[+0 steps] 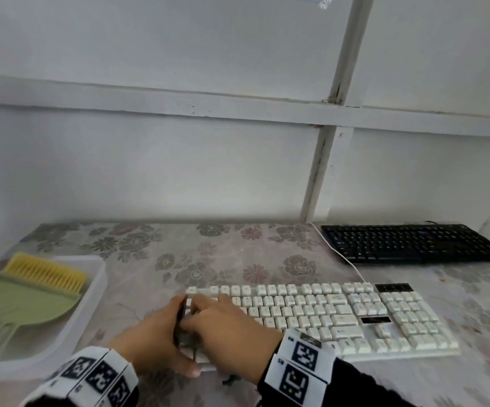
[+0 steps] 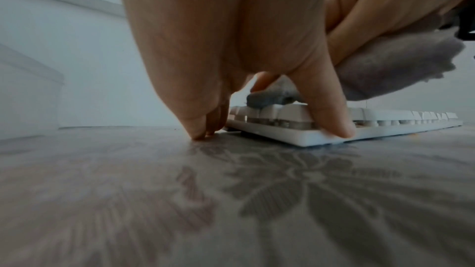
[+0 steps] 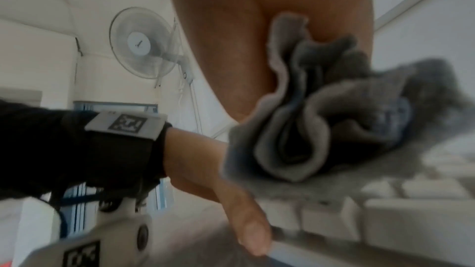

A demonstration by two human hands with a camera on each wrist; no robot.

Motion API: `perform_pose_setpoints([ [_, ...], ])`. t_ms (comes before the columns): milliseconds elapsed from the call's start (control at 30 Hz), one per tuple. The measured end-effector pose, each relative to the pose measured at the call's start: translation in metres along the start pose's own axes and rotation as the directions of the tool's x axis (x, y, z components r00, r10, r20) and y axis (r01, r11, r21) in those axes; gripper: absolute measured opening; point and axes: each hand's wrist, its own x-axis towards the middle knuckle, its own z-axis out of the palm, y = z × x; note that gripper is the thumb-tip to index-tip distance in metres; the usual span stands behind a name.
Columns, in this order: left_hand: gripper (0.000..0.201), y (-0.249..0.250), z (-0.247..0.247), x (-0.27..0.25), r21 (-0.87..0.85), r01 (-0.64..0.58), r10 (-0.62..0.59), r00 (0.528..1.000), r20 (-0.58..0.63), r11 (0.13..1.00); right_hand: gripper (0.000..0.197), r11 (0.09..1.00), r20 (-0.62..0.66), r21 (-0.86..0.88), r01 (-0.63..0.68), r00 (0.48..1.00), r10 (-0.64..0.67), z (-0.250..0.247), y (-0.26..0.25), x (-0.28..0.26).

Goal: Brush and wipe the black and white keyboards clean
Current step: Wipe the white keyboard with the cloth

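Observation:
The white keyboard (image 1: 326,315) lies across the near middle of the flowered table. The black keyboard (image 1: 414,243) lies at the back right, untouched. My left hand (image 1: 161,333) steadies the white keyboard's left end. In the left wrist view its straight fingertips (image 2: 203,135) touch the table and its thumb (image 2: 336,127) presses the front edge. My right hand (image 1: 226,324) grips a bunched grey cloth (image 3: 321,129) and presses it onto the leftmost keys. The cloth (image 2: 385,68) hangs out under the palm.
A clear plastic bin (image 1: 91,304) at the left holds a green dustpan (image 1: 29,304) and a yellow-bristled brush (image 1: 47,271). A white cable (image 1: 343,257) runs from the white keyboard past the black one. A white wall closes the table's back edge.

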Motion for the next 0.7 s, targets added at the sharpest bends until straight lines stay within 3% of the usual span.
perform_pose_setpoints([
  [200, 0.138, 0.006, -0.002, -0.003, 0.007, 0.029, -0.029, 0.999, 0.016, 1.000, 0.030, 0.999, -0.071, -0.036, -0.024, 0.997, 0.021, -0.005, 0.017, -0.029],
  [500, 0.118, 0.015, 0.000, -0.008, 0.011, 0.036, -0.035, 0.999, -0.010, 0.999, 0.041, 0.974, -0.023, 0.045, -0.221, 0.975, 0.223, 0.000, 0.048, -0.064],
  [633, 0.121, 0.011, 0.001, -0.007, -0.017, 0.022, -0.022, 1.000, -0.014, 1.000, 0.035, 0.939, 0.013, 0.027, -0.342, 0.940, 0.342, -0.013, 0.051, -0.075],
  [700, 0.122, 0.009, 0.001, -0.006, -0.030, 0.026, -0.026, 1.000, -0.010, 0.999, 0.030, 0.939, -0.004, 0.041, -0.341, 0.940, 0.342, -0.020, 0.044, -0.069],
])
